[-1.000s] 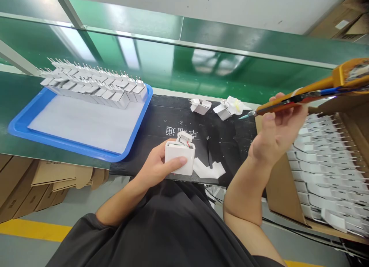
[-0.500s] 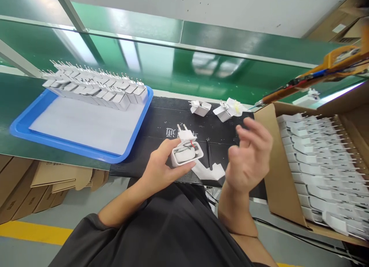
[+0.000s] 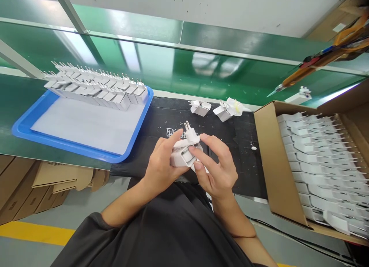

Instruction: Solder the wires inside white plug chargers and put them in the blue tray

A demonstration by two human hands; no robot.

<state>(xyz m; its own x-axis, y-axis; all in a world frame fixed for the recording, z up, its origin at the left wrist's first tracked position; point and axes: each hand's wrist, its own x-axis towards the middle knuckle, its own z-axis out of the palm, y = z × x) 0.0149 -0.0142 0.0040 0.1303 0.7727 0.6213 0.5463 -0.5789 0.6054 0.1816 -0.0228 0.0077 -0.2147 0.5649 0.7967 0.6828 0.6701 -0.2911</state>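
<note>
My left hand (image 3: 160,159) is closed round the white housing of a plug-in power adapter (image 3: 178,159), held above the black mat, with the open side of the housing tilted toward my right hand. A cap with two metal pins (image 3: 190,135) stands up at the far side of the housing. My right hand (image 3: 217,167) is closed on the adapter from the right: one finger is at the cap, another reaches to the opening, and the thumb is at the near edge. Fingers hide most of the inside. A bit of white paper shows beneath.
On the left stands a blue tray (image 3: 72,147) with rows of white adapters (image 3: 95,88). Two open adapters (image 3: 201,108) lie at the mat's back edge. A cardboard box (image 3: 276,171) full of adapters is at right. An orange tool (image 3: 300,72) with a tapered tip hangs above.
My right hand has come left and down onto the adapter, which is now turned and tilted. The orange tool has swung up and right. The tweezers on the mat are now hidden.
</note>
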